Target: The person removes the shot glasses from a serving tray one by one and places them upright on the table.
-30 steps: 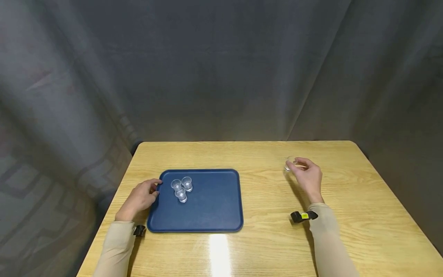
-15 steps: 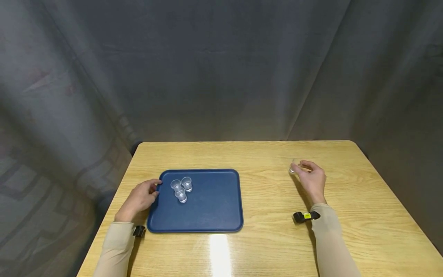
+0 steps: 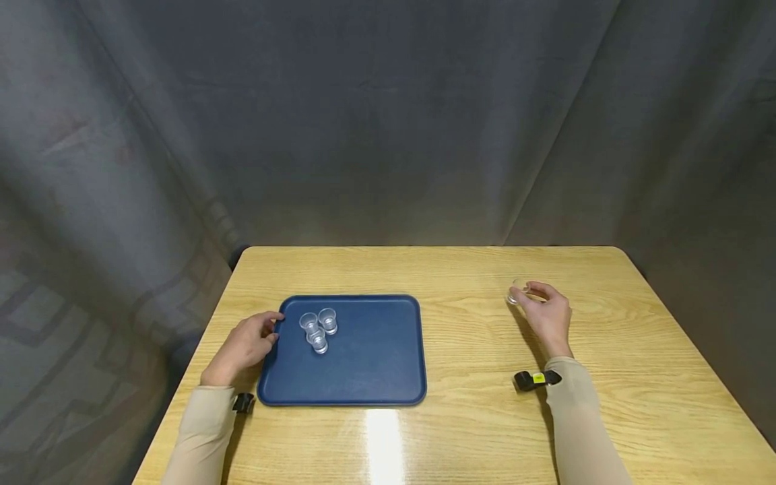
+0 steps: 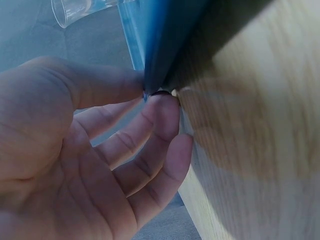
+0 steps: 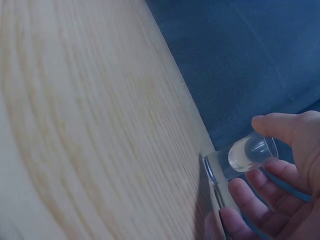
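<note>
At the left of the table my left hand (image 3: 244, 347) holds the left edge of a dark blue tray (image 3: 376, 357). In the left wrist view its thumb (image 4: 112, 86) lies at the rim and its bent fingers reach the edge from below. Three clear shot glasses (image 3: 328, 322) stand close together on the tray's left part. Farther right, my right hand (image 3: 545, 316) holds another clear shot glass (image 5: 245, 155) by its upper part, thumb on one side and fingers on the other. That glass is upright, its base at the tabletop in the right wrist view.
The wooden table (image 3: 467, 357) extends between the tray and my right hand, and on to the right. Grey curtains (image 3: 388, 135) hang beyond its back edge and along both sides. A bright reflection lies near the front.
My right hand has shifted slightly right and toward me with the shot glass, then stayed in place over the last half second. The left hand, tray and three glasses have not moved.
</note>
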`<state>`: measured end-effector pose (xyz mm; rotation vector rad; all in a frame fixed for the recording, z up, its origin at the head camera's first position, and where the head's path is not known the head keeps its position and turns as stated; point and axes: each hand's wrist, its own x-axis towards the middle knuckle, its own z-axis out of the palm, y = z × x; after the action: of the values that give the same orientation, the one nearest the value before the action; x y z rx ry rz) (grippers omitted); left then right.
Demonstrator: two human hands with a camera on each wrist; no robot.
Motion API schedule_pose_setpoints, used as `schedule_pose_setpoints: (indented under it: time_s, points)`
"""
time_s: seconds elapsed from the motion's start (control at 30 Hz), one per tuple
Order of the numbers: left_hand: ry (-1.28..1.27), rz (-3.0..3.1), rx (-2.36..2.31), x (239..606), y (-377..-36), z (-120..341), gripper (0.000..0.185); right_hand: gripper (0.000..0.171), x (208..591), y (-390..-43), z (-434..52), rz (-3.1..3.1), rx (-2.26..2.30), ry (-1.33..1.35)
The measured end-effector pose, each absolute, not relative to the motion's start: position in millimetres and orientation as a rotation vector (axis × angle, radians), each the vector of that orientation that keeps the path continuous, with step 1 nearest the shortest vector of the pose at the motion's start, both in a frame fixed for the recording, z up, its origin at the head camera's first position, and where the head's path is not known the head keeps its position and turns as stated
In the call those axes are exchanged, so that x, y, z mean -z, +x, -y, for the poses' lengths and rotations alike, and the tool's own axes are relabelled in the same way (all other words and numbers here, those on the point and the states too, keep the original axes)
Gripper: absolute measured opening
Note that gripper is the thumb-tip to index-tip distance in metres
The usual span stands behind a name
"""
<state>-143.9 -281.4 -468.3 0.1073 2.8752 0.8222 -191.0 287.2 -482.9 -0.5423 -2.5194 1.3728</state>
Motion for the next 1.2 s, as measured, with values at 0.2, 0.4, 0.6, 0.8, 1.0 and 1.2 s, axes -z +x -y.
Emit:
schedule_pose_setpoints:
  time_s: [0.2, 0.4, 0.6, 0.8, 1.0, 1.2]
  points:
    - [0.103, -2.873, -0.811, 468, -143, 281, 0.042, 0.062, 483, -191, -287, 2.521, -1.384, -0.551]
    - [0.093, -2.863, -0.810, 466, -142, 281, 0.042, 0.061, 475, -190, -287, 2.500, -1.369, -0.565]
    - [0.086, -2.866, -0.812, 465, -143, 280, 0.043, 0.056, 462, -189, -283, 2.414, -1.328, -0.538]
    - [0.089, -2.872, -0.808, 464, -143, 281, 0.043, 0.049, 450, -185, -266, 2.362, -1.371, -0.452]
    - [0.089, -2.858, -0.816, 464, -144, 282, 0.044, 0.045, 450, -187, -244, 2.346, -1.428, -0.355]
    - [0.087, -2.864, -0.815, 465, -144, 282, 0.043, 0.041, 454, -192, -221, 2.365, -1.525, -0.214]
